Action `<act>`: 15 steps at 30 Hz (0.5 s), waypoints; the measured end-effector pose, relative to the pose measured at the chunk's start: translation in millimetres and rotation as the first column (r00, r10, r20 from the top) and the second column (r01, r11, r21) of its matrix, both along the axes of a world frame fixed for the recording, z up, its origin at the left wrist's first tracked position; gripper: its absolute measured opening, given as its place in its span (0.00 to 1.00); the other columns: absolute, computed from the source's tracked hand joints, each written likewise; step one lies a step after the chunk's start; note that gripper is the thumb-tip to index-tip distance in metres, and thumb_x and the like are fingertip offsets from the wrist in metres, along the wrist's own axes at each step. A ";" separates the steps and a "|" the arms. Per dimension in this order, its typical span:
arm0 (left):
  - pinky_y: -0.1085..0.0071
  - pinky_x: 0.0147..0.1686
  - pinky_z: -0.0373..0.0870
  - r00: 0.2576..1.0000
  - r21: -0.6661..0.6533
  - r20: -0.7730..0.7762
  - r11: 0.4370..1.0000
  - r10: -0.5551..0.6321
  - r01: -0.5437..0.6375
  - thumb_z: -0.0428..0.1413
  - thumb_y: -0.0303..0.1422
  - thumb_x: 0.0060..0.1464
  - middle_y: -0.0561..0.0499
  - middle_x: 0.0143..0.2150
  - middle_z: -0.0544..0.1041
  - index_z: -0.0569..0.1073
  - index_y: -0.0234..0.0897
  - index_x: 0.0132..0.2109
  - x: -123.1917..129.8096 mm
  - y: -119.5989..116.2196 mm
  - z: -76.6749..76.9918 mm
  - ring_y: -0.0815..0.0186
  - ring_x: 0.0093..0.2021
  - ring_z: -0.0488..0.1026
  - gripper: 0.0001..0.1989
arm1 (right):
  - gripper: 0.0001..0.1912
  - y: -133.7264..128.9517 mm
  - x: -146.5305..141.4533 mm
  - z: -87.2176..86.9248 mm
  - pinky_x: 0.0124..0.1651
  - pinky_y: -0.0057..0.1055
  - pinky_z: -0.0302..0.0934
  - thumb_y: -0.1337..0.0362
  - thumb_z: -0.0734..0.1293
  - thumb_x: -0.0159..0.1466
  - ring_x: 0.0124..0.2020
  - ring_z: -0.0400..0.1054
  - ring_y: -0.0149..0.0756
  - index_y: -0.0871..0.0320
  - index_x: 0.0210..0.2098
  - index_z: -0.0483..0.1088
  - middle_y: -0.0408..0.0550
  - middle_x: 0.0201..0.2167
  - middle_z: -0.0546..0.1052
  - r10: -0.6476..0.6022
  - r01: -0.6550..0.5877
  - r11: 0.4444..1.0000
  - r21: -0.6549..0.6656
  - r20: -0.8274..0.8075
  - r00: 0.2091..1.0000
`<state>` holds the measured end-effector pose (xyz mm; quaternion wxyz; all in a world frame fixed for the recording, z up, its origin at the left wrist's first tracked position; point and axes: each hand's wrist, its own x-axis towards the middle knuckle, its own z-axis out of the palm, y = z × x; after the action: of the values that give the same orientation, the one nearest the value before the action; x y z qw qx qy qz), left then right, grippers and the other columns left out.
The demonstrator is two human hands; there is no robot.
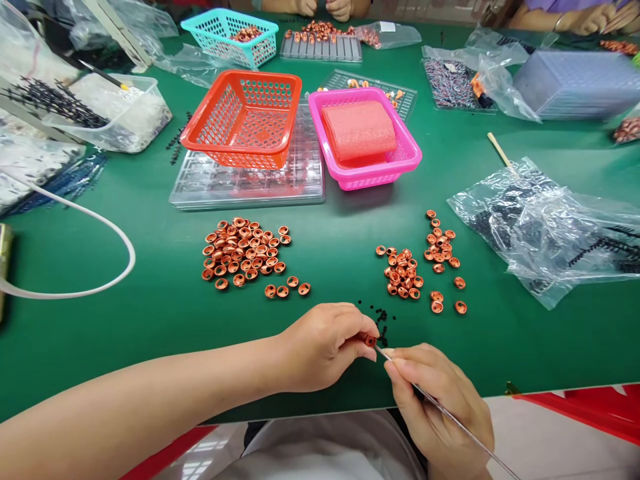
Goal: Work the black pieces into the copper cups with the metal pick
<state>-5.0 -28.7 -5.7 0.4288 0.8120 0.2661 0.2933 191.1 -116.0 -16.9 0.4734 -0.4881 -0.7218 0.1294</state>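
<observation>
Between the thumb and forefinger of my left hand (pixel 330 347) is a small copper-coloured cup-shaped part (pixel 370 341). My right hand (pixel 443 407) grips a thin metal rod (pixel 450 415) like a pen, its tip at the copper part. Whether the tip is inside the part or only against it, I cannot tell. Tiny black pieces (pixel 383 317) lie scattered on the table just beyond my fingertips. Farther out sit a large pile of copper parts (pixel 243 250) on the left and smaller piles (pixel 401 275) on the right, many showing a hole.
An orange basket (pixel 245 127) rests on clear plastic trays (pixel 250 193). Beside it, a pink basket (pixel 370 180) holds pink foam. Plastic bags (pixel 545 220) with black pieces lie right. A white cable (pixel 127 257) loops at left. Other people's hands (pixel 325 8) work across the table.
</observation>
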 end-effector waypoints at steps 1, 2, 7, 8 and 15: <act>0.76 0.33 0.69 1.000 -0.017 -0.007 1.000 0.003 -0.004 0.56 0.27 0.64 0.52 0.29 0.78 0.73 0.35 0.40 0.1 0.3 0.7 0.69 0.30 0.73 0.03 | 0.17 0.6 -0.2 0.4 0.38 0.33 0.76 0.78 0.70 0.61 0.36 0.79 0.34 0.56 0.47 0.72 0.47 0.37 0.83 0.008 -0.008 1.000 -0.004 -0.007 1.000; 0.76 0.33 0.68 1.000 -0.036 -0.016 0.999 0.008 -0.009 0.56 0.28 0.64 0.52 0.29 0.78 0.74 0.35 0.40 0.3 0.7 1.5 0.69 0.30 0.73 0.03 | 0.17 1.0 -0.3 0.7 0.37 0.32 0.76 0.78 0.70 0.61 0.37 0.79 0.34 0.56 0.47 0.72 0.48 0.37 0.83 0.012 -0.012 1.000 -0.009 -0.012 1.000; 0.77 0.32 0.68 0.999 -0.098 -0.043 0.995 0.023 -0.027 0.58 0.30 0.63 0.53 0.29 0.78 0.76 0.35 0.40 0.8 2.8 4.1 0.70 0.29 0.73 0.04 | 0.18 1.4 -0.3 0.6 0.36 0.32 0.75 0.80 0.70 0.60 0.37 0.79 0.34 0.58 0.47 0.71 0.50 0.38 0.82 0.012 -0.012 1.000 0.006 -0.041 0.999; 0.77 0.31 0.68 0.999 -0.100 -0.041 0.995 0.021 -0.026 0.58 0.31 0.63 0.53 0.29 0.78 0.76 0.35 0.40 0.8 3.1 4.4 0.70 0.28 0.73 0.04 | 0.18 1.4 -0.3 0.5 0.36 0.32 0.75 0.80 0.70 0.60 0.36 0.79 0.34 0.58 0.47 0.71 0.49 0.38 0.82 0.010 -0.010 1.000 0.006 -0.046 0.999; 0.77 0.31 0.69 0.999 -0.106 -0.043 0.994 0.027 -0.032 0.58 0.33 0.63 0.53 0.29 0.78 0.77 0.35 0.39 1.1 3.4 5.0 0.70 0.28 0.73 0.06 | 0.16 2.1 -0.2 0.7 0.36 0.31 0.75 0.79 0.70 0.60 0.36 0.79 0.34 0.58 0.45 0.72 0.48 0.37 0.82 -0.001 0.000 1.000 -0.013 -0.054 0.999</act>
<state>-4.0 -25.3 -0.7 0.4614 0.7898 0.3021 0.2683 190.9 -113.9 -16.2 0.4895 -0.4878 -0.7077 0.1472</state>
